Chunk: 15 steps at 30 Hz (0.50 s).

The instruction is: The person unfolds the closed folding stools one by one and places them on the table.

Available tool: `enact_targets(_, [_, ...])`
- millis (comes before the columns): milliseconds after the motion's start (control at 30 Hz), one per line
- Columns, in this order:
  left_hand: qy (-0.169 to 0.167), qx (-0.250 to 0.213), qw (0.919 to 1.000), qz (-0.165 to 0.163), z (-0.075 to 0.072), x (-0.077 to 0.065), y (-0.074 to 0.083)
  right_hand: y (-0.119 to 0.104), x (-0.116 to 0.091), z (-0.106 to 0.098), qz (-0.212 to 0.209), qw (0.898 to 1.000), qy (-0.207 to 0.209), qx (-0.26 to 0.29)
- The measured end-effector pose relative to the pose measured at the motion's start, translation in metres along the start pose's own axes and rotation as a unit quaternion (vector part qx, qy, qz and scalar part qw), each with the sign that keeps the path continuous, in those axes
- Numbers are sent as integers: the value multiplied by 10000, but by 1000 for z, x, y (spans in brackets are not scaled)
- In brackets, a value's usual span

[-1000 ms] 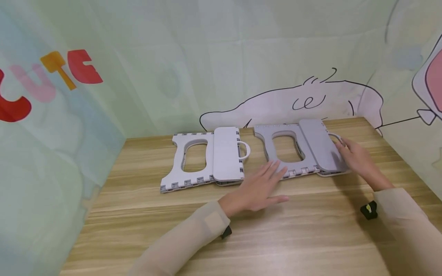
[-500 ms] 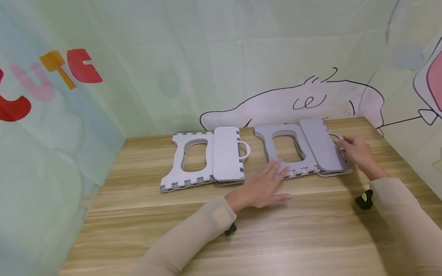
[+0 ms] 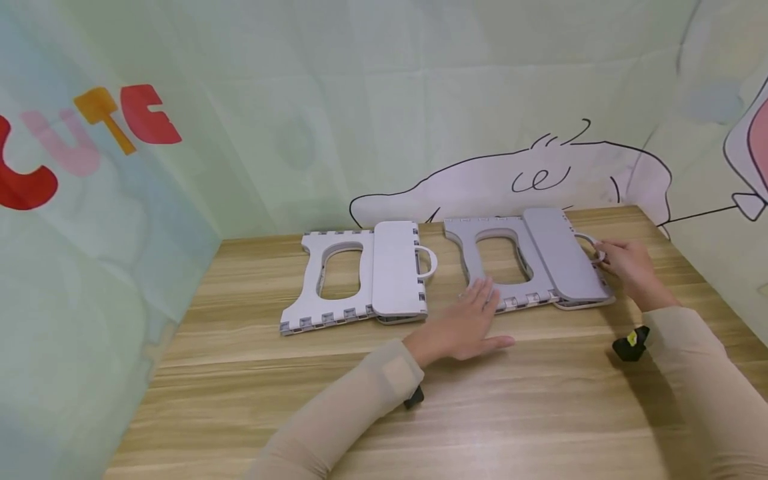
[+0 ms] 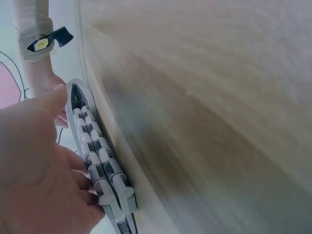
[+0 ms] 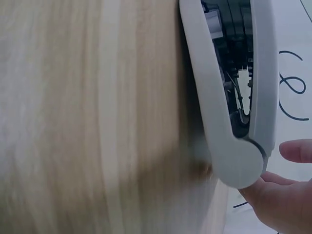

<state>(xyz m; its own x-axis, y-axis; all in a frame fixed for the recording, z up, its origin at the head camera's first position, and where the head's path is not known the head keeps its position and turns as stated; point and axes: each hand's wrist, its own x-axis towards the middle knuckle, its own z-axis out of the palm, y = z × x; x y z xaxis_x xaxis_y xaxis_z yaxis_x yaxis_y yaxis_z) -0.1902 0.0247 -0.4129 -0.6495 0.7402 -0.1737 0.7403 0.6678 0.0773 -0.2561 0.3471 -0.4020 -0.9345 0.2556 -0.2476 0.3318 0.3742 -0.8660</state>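
Two folded plastic step stools lie flat side by side on the wooden table in the head view. The right one is a grey folding stool [image 3: 552,253], and my right hand [image 3: 630,267] holds the loop handle [image 3: 585,239] at its right end. My left hand [image 3: 465,327] rests with straight fingers on the grey stool's near leg edge. The left wrist view shows that hand's fingers along the stool's hinged edge [image 4: 100,151]. In the right wrist view, the fingers of my right hand [image 5: 282,200] go behind the rounded end of the stool.
A white folding stool [image 3: 396,273] lies to the left, its loop handle pointing at the grey one. The wooden table [image 3: 252,400] meets a printed cloth backdrop [image 3: 270,133] along its back and left edges. Black straps with small devices [image 3: 630,343] hang under both wrists.
My left hand has shifted slightly to the right along the grey stool's near edge. My right hand stays at the loop handle, a little farther right. Both stools lie as before.
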Motion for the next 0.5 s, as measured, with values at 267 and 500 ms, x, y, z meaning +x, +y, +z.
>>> enact_targets(267, [-19, 249, 9997, -79, 1, 2, 1, 0, 1, -3, 244, 9716, 66, 2353])
enact_targets(500, [31, 364, 9993, -64, 5, 3, 0, -4, -4, -5, 551, 9359, -22, 3478])
